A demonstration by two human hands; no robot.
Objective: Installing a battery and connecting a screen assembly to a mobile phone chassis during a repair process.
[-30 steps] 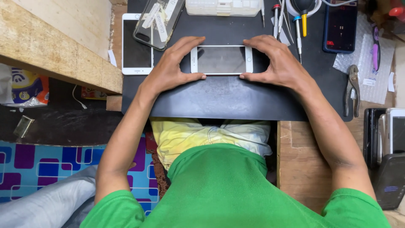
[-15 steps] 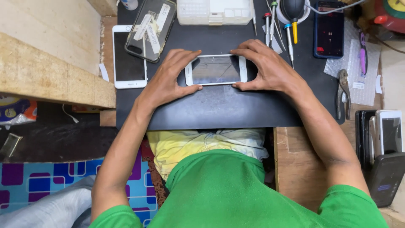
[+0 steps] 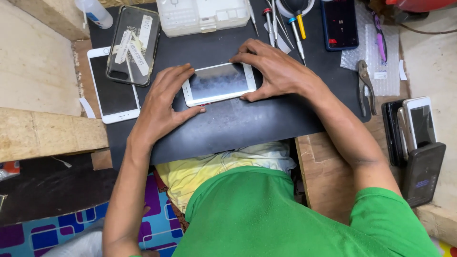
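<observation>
Grip: both hands closed on the white phone point(image 3: 219, 84), one at each short end. Left hand point(image 3: 164, 107) wraps the left end, fingers over the top edge, thumb along the bottom edge. Right hand point(image 3: 276, 71) covers the right end, fingers spread over the top right corner, thumb on the bottom edge.

Phone lies flat, screen up, slightly tilted, in the centre of the frame on a black mat point(image 3: 238, 126) that covers the counter point(image 3: 328, 166).

Around it:
- Upper left: second white phone point(image 3: 112, 90) lying flat, screen dark, on the mat's left edge.
- Overlapping its top: a dark phone with tape strips point(image 3: 133, 45), screen up.
- Top centre: clear plastic parts box point(image 3: 202, 16), just above the hands.
- Top, right of the box: screwdrivers point(image 3: 295, 28) with coloured handles, near the right hand's fingertips but apart from them.
- Upper right: dark blue phone point(image 3: 340, 24) lying flat.
- Right edge of the mat: pliers point(image 3: 365, 85), next to a sheet of bubble wrap point(image 3: 381, 52).
- Far right: stack of phones point(image 3: 414, 133) standing on edge, well apart from the hands.
- Top left corner: plastic bottle point(image 3: 95, 12).

Person wears a green shirt point(image 3: 285, 219), bottom centre.
</observation>
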